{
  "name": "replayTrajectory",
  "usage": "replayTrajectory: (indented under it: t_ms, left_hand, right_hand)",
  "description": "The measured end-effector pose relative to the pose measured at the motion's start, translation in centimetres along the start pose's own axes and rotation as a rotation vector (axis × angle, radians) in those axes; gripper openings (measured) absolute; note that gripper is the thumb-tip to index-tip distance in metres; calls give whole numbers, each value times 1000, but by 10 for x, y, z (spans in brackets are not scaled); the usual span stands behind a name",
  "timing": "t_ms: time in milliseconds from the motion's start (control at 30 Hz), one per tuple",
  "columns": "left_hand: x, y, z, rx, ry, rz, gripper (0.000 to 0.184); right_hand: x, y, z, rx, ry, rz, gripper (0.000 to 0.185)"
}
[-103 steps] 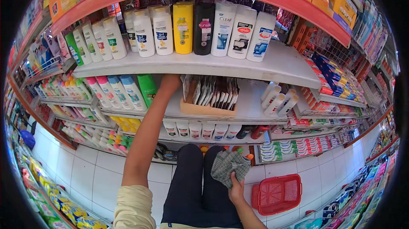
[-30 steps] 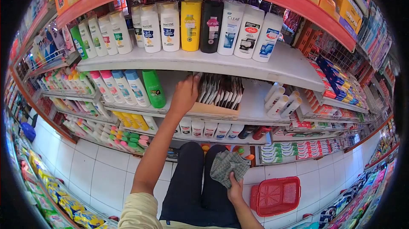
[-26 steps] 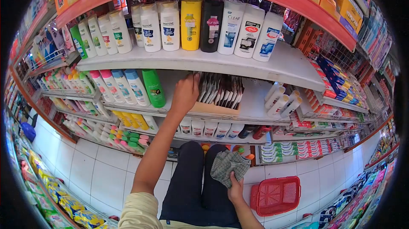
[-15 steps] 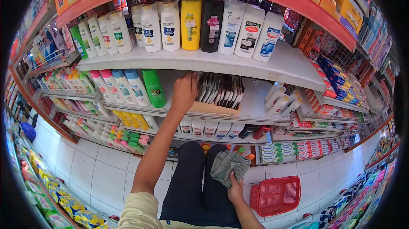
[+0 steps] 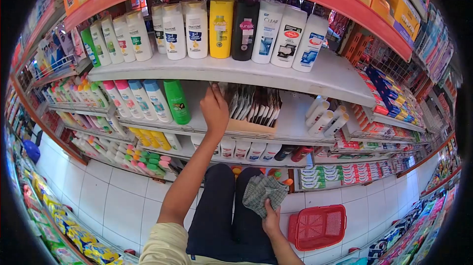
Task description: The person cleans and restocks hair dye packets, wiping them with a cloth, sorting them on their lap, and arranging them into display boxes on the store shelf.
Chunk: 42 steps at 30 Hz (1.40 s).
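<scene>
My left hand (image 5: 215, 111) reaches onto the middle shelf, at the left end of an open cardboard box (image 5: 252, 128) of upright sachets (image 5: 258, 107). Its fingers are bent together just under the edge of the shelf above, and what they grip there I cannot make out. A green shampoo bottle (image 5: 177, 103) stands to the left of this hand. Low over my lap, my right hand (image 5: 270, 218) is closed on a crumpled green-grey checked cloth (image 5: 263, 195).
Shampoo bottles (image 5: 197, 31) line the upper shelf (image 5: 226, 69). White bottles (image 5: 322, 117) stand right of the box, and more bottles (image 5: 241, 148) stand below. A red plastic basket (image 5: 318, 228) rests on the tiled floor at right. Toothpaste boxes (image 5: 322, 177) fill a low shelf.
My left hand has shifted slightly left along the box's end, and its fingers show from a different angle. My right hand and the cloth stay nearly where they were.
</scene>
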<state>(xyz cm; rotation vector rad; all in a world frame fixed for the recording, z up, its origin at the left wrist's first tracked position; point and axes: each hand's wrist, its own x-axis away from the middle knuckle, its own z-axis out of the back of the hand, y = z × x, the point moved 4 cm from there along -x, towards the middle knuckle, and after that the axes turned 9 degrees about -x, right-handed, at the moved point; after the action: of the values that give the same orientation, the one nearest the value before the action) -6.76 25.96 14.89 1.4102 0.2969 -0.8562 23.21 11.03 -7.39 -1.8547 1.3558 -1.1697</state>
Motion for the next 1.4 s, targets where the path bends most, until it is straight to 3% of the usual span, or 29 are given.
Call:
replayTrajectory:
  t_ms: [167,267,367,467,567,967,1400]
  left_hand:
    - [-5,-5,0,-49,-32,-1,33]
    - [-9,6,6,-135,11,-77,35]
    - [-14,3,5,-164,-46,-50,32]
    - [-14,3,1,-248,-100,-104,29]
    - [-14,1,-3,-275,-85,-59,26]
    - [-11,-11,-6,-68,-89,-22,31]
    - [-7,-30,-18,-239,66,-279,22]
  right_hand:
    - [7,-9,-14,-155,-8,-33,45]
    - [-2,7,0,0,13,5,44]
    - [8,-10,-21,-171,-17,-10,42]
    - [-2,8,1,25,22,0,42]
    - [-1,7,0,7,26,-16,45]
    - [0,3,-2,32,4,-5,48]
    - [-6,12,10,59,16,48,44]
